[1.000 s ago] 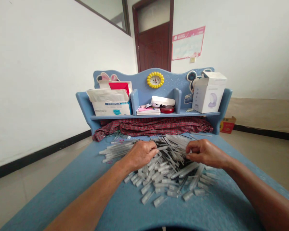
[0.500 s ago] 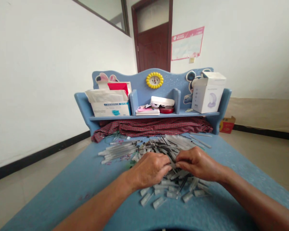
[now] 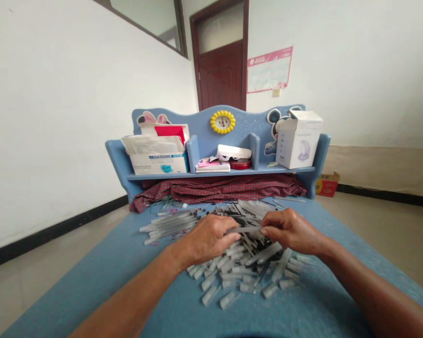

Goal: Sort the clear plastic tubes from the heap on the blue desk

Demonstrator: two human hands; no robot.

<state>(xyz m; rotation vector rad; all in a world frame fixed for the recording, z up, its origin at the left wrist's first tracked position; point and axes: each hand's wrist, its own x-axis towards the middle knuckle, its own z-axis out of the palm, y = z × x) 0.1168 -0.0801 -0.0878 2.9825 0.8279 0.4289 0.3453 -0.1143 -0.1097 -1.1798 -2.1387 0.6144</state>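
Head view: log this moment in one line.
left hand: holds tube | right hand: holds same tube | tube: between hands, over pile

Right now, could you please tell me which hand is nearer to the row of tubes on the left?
Left. The left hand is just right of the row of tubes; the right hand is farther right, over the loose pile.
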